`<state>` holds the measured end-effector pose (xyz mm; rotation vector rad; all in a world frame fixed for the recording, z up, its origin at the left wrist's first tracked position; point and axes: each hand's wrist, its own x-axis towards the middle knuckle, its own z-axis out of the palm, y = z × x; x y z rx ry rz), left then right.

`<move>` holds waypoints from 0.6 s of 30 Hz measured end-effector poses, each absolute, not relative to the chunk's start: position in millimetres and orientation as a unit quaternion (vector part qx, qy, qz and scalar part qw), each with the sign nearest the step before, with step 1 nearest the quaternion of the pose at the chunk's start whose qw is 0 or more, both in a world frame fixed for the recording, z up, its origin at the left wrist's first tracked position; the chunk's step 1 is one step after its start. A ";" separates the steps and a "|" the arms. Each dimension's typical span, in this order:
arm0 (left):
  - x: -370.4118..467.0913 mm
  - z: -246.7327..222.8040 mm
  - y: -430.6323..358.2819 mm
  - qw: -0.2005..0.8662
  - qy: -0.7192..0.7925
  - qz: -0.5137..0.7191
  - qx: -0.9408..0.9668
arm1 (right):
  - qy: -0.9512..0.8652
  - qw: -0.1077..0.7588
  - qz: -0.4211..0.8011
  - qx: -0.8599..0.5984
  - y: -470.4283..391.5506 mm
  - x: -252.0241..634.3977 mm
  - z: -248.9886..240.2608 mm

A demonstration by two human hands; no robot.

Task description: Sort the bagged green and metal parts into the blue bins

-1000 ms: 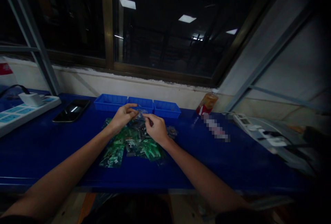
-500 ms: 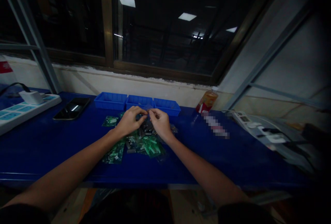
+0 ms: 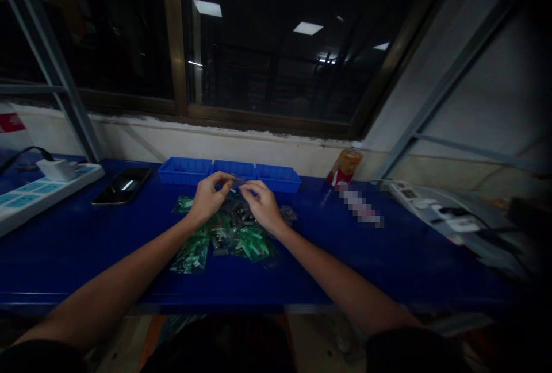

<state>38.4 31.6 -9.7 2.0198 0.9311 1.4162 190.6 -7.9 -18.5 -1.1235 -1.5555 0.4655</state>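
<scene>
My left hand [image 3: 210, 196] pinches a small thin piece [image 3: 237, 179] between thumb and forefinger, just in front of the blue bins. Close on its right, my right hand [image 3: 262, 205] has its fingers pressed together; whatever they hold is too small to name. Below both hands lies a pile of small dark grey parts [image 3: 241, 215]. Green parts in clear bags [image 3: 254, 242] lie at the near side of the pile, and another bag of green pieces [image 3: 192, 255] is to the left.
Three blue bins [image 3: 185, 172] line the back of the blue table [image 3: 345, 258]. A phone [image 3: 122, 185] and a power strip [image 3: 47, 192] lie left. At the right are a bottle [image 3: 345, 167] and another power strip [image 3: 435, 209] with cables.
My hands have moved slightly apart, and the thin piece now shows between them at my left fingertips. The view has shifted a little.
</scene>
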 end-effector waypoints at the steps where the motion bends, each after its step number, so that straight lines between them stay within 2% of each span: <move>1: 37.8 -9.2 30.4 0.201 0.333 0.510 0.768 | -0.620 0.564 0.245 -0.488 -5.9 191.3 -19.2; 5: 39.8 -10.6 23.9 0.081 0.270 0.463 0.840 | -0.538 0.571 0.360 -0.505 -2.0 192.4 -21.7; 10: 42.7 -18.6 25.9 0.051 0.289 0.456 0.840 | -0.570 0.576 0.322 -0.489 -3.5 187.7 -27.2; 14: 40.4 -20.7 31.8 0.098 0.339 0.454 0.818 | -0.620 0.559 0.210 -0.509 -5.6 185.9 -29.6; 18: 38.9 -15.5 32.7 0.248 0.369 0.460 0.769 | -0.682 0.516 0.109 -0.506 -9.9 187.6 -26.8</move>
